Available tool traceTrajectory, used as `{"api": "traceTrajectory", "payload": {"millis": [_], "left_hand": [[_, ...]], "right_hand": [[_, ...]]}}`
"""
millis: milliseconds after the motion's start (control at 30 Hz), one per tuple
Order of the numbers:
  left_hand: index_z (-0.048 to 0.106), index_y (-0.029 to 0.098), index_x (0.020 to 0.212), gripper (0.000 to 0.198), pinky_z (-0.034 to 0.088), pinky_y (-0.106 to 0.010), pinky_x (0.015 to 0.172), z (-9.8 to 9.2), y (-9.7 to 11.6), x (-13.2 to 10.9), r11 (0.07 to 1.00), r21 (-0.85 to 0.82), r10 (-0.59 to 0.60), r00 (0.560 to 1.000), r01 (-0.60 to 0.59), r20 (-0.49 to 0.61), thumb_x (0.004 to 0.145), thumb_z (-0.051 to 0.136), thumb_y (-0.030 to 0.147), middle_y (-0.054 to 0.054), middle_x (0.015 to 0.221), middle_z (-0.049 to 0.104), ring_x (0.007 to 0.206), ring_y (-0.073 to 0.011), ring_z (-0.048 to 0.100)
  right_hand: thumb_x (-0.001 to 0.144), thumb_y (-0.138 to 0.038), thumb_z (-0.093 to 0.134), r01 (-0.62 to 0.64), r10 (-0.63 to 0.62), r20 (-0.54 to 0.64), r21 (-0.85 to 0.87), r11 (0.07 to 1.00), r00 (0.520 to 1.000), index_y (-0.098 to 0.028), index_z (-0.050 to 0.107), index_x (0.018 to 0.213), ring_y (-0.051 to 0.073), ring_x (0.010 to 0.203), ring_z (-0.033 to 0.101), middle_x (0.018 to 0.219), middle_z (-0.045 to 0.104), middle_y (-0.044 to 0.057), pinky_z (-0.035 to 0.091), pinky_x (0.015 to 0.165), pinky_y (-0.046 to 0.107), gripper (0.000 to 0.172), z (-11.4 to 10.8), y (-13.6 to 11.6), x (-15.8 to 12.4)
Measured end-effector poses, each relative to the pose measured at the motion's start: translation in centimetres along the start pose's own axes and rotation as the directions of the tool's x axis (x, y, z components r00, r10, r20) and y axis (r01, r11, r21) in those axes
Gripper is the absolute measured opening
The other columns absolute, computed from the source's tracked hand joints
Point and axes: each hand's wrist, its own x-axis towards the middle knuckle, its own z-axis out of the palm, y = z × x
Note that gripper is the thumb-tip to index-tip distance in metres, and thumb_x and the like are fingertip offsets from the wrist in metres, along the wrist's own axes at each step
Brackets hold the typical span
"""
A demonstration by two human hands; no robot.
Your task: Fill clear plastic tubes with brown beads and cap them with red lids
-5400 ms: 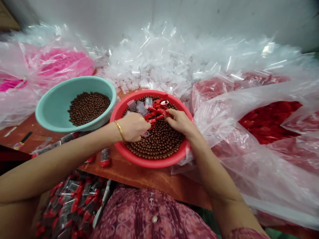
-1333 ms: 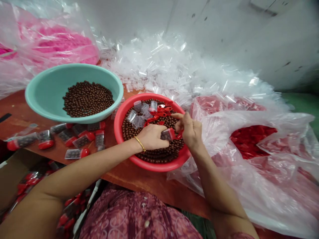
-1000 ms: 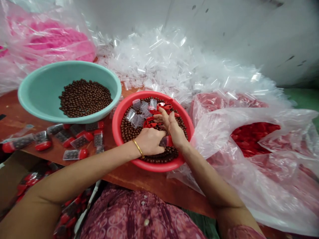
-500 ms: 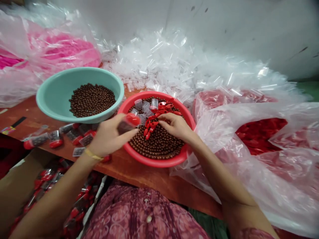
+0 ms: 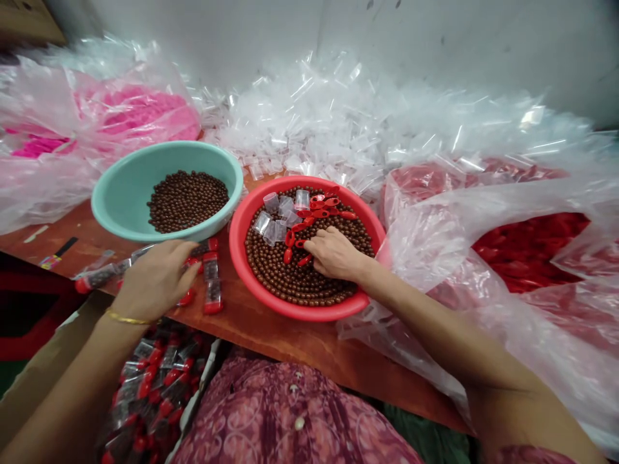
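My right hand (image 5: 333, 256) is inside the red basin (image 5: 251, 293), with its fingers pinched on a red plastic cap (image 5: 300, 244). Small brown balls (image 5: 309, 287) fill the basin's bottom. On them lie more red caps (image 5: 319, 206) and several clear plastic cups (image 5: 271, 231). My left hand (image 5: 157, 274), with a yellow bracelet at the wrist, is low over the table at the left, its fingers curled on a filled container whose red end shows by the thumb. Beside it stand or lie filled containers with red caps (image 5: 213, 296).
A teal basin (image 5: 116, 206) of brown balls stands behind my left hand. Below the table edge, a box holds many filled containers (image 5: 155, 380). Clear cups (image 5: 309, 122) are heaped by the wall. Plastic bags hold pink pieces (image 5: 140, 113) and red pieces (image 5: 527, 251).
My left hand has moved left and down from the red basin with the filled container. My right hand has stayed at the red caps, its fingers now lower. The view has shifted slightly.
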Motion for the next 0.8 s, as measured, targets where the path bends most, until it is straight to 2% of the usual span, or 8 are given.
{"api": "traceTrajectory", "payload": {"millis": [100, 200, 300, 400, 533, 633, 733, 800], "left_hand": [[0.063, 0.017, 0.1, 0.03, 0.043, -0.033, 0.077, -1.4, 4.0, 4.2, 0.974, -0.013, 0.223, 0.971, -0.225, -0.081, 0.09, 0.035, 0.018, -0.009, 0.093, 0.066, 0.087, -0.0215, 0.058], [0.067, 0.02, 0.092, 0.026, 0.04, -0.031, 0.065, -0.3, 6.4, 9.1, 0.878, 0.055, 0.476, 0.879, -0.476, 0.021, 0.087, 0.042, 0.016, -0.009, 0.081, 0.064, 0.08, -0.0215, 0.057], [0.069, 0.021, 0.087, 0.023, 0.036, -0.029, 0.06, 1.6, 7.0, 13.2, 0.779, 0.113, 0.605, 0.787, -0.616, 0.118, 0.085, 0.047, 0.016, -0.009, 0.079, 0.063, 0.077, -0.0205, 0.057], [0.068, 0.023, 0.093, 0.024, 0.035, -0.028, 0.058, 2.8, 6.9, 15.6, 0.727, 0.157, 0.651, 0.744, -0.668, 0.151, 0.086, 0.046, 0.017, -0.009, 0.085, 0.063, 0.074, -0.0182, 0.059], [0.066, 0.016, 0.087, 0.019, 0.04, -0.028, 0.063, 1.8, 7.6, 15.5, 0.706, 0.112, 0.685, 0.714, -0.699, 0.145, 0.085, 0.047, 0.021, -0.012, 0.09, 0.064, 0.074, -0.0179, 0.061], [0.064, 0.011, 0.087, 0.024, 0.043, -0.029, 0.066, -0.2, 9.2, 13.5, 0.738, 0.01, 0.654, 0.718, -0.675, 0.239, 0.086, 0.049, 0.029, -0.013, 0.081, 0.067, 0.072, -0.0191, 0.063], [0.066, 0.012, 0.087, 0.031, 0.044, -0.027, 0.063, -1.0, 11.9, 11.4, 0.756, -0.131, 0.619, 0.637, -0.641, 0.459, 0.085, 0.048, 0.037, -0.012, 0.079, 0.07, 0.07, -0.0198, 0.065], [0.068, 0.013, 0.083, 0.034, 0.046, -0.027, 0.064, -0.3, 13.9, 10.8, 0.784, -0.238, 0.595, 0.585, -0.574, 0.551, 0.086, 0.046, 0.04, -0.012, 0.082, 0.071, 0.074, -0.0211, 0.066]], "right_hand": [[0.077, -0.017, 0.046, -0.263, 0.271, -0.04, 0.145, 0.954, 0.962, -0.012, 0.06, 0.093, 0.022, 0.071, 0.059, 0.075, 0.066, 0.01, 0.036, 0.068, 0.032, 0.022, -0.1, 0.8, -1.0], [0.078, -0.024, 0.046, -0.436, 0.529, -0.105, 0.444, 0.783, 0.842, -0.015, 0.059, 0.098, 0.017, 0.059, 0.056, 0.072, 0.066, 0.005, 0.036, 0.057, 0.027, 0.025, 0.6, 1.8, -1.8], [0.077, -0.029, 0.049, -0.345, 0.594, -0.128, 0.709, 0.615, 0.794, -0.018, 0.059, 0.093, 0.014, 0.056, 0.053, 0.069, 0.063, 0.001, 0.037, 0.054, 0.025, 0.023, 1.6, 2.6, -2.1], [0.075, -0.032, 0.051, -0.244, 0.612, -0.148, 0.825, 0.51, 0.777, -0.019, 0.059, 0.09, 0.013, 0.056, 0.051, 0.068, 0.06, -0.001, 0.038, 0.054, 0.026, 0.022, 2.3, 3.0, -2.1], [0.073, -0.032, 0.054, -0.168, 0.652, -0.144, 0.905, 0.391, 0.745, -0.02, 0.059, 0.087, 0.012, 0.055, 0.049, 0.066, 0.057, -0.002, 0.039, 0.053, 0.025, 0.02, 2.3, 3.3, -1.9], [0.071, -0.032, 0.055, -0.094, 0.695, -0.112, 0.963, 0.251, 0.71, -0.02, 0.058, 0.088, 0.011, 0.053, 0.049, 0.068, 0.058, -0.003, 0.039, 0.051, 0.025, 0.021, 2.0, 3.4, -1.8], [0.069, -0.031, 0.056, -0.015, 0.727, -0.096, 0.989, 0.145, 0.68, -0.02, 0.057, 0.086, 0.009, 0.05, 0.048, 0.069, 0.058, -0.004, 0.04, 0.049, 0.024, 0.02, 1.7, 3.3, -1.8], [0.069, -0.03, 0.057, 0.016, 0.731, -0.113, 0.99, 0.138, 0.673, -0.021, 0.057, 0.085, 0.009, 0.049, 0.048, 0.069, 0.058, -0.004, 0.04, 0.049, 0.024, 0.018, 1.7, 3.3, -1.8]]}}
